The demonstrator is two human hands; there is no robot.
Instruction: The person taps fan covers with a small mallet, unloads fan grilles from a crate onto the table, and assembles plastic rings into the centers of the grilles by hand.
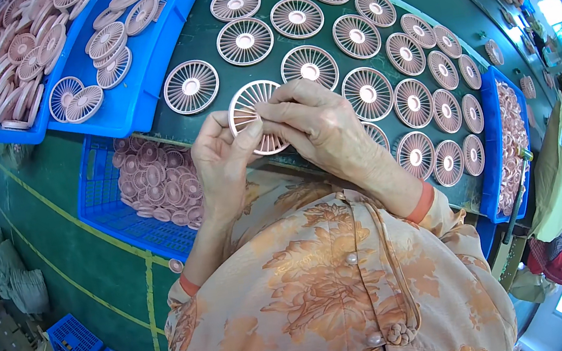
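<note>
Both my hands are at a pale pink spoked disc (252,95), raised and tilted at the near edge of the table. My left hand (221,161) grips its rim, with the thumb lying over the front. My right hand (323,126) is closed, its thumb and fingertips pinched against the disc close to the hub. Whether a small piece sits between those fingertips is hidden. Similar discs, each with spokes around a pale hub, lie flat in loose rows beyond; the nearest are a left disc (191,87) and one behind my right hand (308,67).
A blue tray (119,119) of discs stands at the left beside a heaped blue crate (2,130). Below the table edge sits another blue crate (113,222) with smaller pink pieces. On the right, a blue bin (491,180) holds small pink parts. Other people work along the far right.
</note>
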